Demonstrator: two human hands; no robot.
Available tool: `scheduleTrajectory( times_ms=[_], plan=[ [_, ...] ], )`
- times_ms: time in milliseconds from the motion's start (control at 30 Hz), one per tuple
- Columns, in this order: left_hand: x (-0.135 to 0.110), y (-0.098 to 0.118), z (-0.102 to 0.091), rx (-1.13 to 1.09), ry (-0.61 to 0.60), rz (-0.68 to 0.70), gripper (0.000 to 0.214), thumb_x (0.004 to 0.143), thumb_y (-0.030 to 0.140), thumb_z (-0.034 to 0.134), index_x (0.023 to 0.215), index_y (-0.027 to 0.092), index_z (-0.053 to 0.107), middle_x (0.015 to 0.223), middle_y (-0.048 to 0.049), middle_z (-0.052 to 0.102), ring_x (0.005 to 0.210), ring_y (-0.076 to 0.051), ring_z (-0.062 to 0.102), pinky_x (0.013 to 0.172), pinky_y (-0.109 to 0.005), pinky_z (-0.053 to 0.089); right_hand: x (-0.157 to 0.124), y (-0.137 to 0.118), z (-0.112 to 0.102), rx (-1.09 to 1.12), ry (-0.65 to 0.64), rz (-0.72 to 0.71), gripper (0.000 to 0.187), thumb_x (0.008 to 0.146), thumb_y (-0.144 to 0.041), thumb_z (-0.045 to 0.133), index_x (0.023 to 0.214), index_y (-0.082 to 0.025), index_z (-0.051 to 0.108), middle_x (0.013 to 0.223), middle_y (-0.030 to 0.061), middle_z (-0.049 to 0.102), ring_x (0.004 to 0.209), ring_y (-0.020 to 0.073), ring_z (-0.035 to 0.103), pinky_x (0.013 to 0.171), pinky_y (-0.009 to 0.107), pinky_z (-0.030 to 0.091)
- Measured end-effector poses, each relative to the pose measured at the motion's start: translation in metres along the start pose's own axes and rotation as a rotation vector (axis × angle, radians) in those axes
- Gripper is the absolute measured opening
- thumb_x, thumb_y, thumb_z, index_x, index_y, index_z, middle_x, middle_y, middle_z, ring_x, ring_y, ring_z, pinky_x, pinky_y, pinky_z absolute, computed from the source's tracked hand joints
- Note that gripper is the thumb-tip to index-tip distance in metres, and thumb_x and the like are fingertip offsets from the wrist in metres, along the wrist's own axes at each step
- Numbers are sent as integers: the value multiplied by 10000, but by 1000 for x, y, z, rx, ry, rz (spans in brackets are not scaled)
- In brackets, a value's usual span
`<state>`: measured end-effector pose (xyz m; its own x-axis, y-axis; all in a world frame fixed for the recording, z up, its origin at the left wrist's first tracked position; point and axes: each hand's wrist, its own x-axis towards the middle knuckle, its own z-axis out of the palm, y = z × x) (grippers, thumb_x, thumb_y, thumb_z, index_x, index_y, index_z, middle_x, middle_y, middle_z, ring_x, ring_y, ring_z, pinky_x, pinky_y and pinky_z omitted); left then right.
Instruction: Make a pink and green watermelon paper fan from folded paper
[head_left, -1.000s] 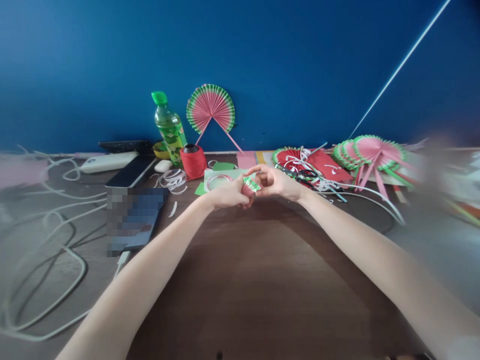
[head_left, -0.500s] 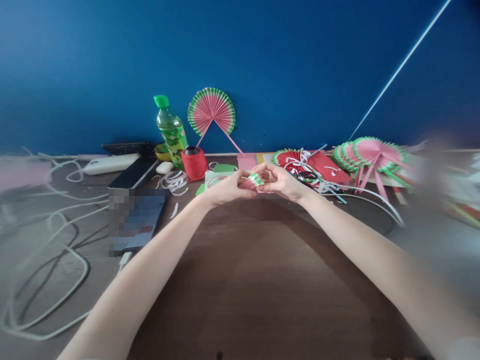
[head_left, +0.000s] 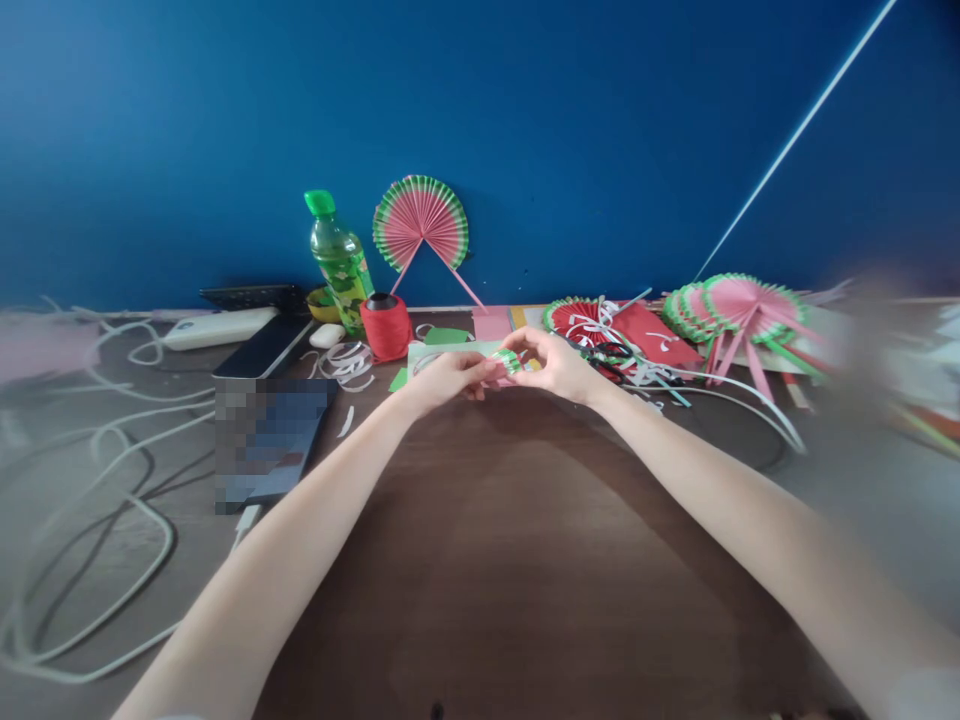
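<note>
My left hand (head_left: pixel 447 378) and my right hand (head_left: pixel 553 364) meet over the far middle of the brown table (head_left: pixel 525 560). Between their pinched fingers sits a small folded paper fan (head_left: pixel 507 364), pink with green and white edges. Both hands grip it, the left from the left side and the right from the right. A roll of clear tape (head_left: pixel 427 360) lies just behind my left hand.
A green bottle (head_left: pixel 339 258) and a red spool (head_left: pixel 385 324) stand at the back. An open paper fan (head_left: pixel 421 224) leans on the blue wall. More fans (head_left: pixel 739 305) and paper scraps lie right. A phone (head_left: pixel 262 440), white cables (head_left: pixel 97 480) and a power strip (head_left: pixel 217 325) lie left.
Both hands have shifted slightly away from me with the folded fan, and the fingers have pressed it more tightly together.
</note>
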<state>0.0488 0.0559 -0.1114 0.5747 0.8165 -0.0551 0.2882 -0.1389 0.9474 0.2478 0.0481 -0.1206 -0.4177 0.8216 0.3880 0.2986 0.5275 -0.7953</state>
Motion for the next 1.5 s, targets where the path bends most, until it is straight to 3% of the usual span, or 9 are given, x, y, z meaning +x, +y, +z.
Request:
scheduleTrajectory(
  times_ms=[133, 267, 500, 800, 1033, 1267, 1500],
  plan=[
    [4, -8, 1, 217, 256, 183, 455, 705, 282, 665, 1124, 148, 551, 1032, -78, 646, 831, -145, 609, 765, -279, 470, 0, 4, 1, 29, 151, -11, 267, 679, -269, 672, 895, -189, 536, 861, 20, 596, 759, 140, 552, 723, 312, 454],
    [1, -13, 4, 526, 406, 181, 310, 768, 286, 595, 1054, 167, 620, 934, -54, 683, 843, -183, 617, 790, -297, 455, -4, 12, 11, -21, 219, -3, 260, 675, -285, 674, 872, -192, 534, 851, 22, 605, 757, 147, 560, 735, 319, 457],
    [-2, -22, 2, 694, 406, 254, 231, 837, 263, 514, 1011, 200, 653, 970, -58, 703, 896, -195, 630, 802, -281, 444, -11, 17, 27, -269, 275, -69, 199, 735, -235, 592, 913, -208, 507, 903, 46, 613, 810, 179, 563, 763, 343, 457],
    [-2, -26, 1, 768, 402, 316, 247, 824, 219, 524, 1038, 224, 647, 1015, -65, 691, 968, -212, 618, 886, -321, 436, -14, 20, 32, -510, 267, -176, 431, 762, -175, 548, 1179, -223, 449, 1072, 103, 597, 1026, 268, 539, 900, 436, 405],
    [-2, -25, 0, 684, 475, 347, 344, 795, 264, 590, 1130, 187, 578, 1130, -80, 642, 990, -183, 599, 906, -307, 432, -13, 20, 28, -514, 363, -199, 240, 781, -185, 566, 1019, -208, 546, 1002, 93, 616, 987, 257, 556, 877, 421, 427],
    [-3, -24, 1, 668, 534, 393, 164, 810, 261, 566, 928, 176, 643, 939, -62, 677, 900, -174, 597, 842, -285, 433, -14, 18, 27, -506, 326, -153, 148, 775, -191, 574, 923, -197, 561, 876, 81, 608, 898, 252, 556, 817, 393, 425],
    [1, -26, -2, 603, 579, 345, 51, 763, 223, 613, 788, 186, 638, 812, -18, 676, 802, -161, 600, 755, -271, 451, -12, 18, 27, -397, 267, -170, 98, 750, -143, 577, 814, -209, 544, 811, 27, 580, 768, 179, 540, 721, 317, 429]
  ],
)
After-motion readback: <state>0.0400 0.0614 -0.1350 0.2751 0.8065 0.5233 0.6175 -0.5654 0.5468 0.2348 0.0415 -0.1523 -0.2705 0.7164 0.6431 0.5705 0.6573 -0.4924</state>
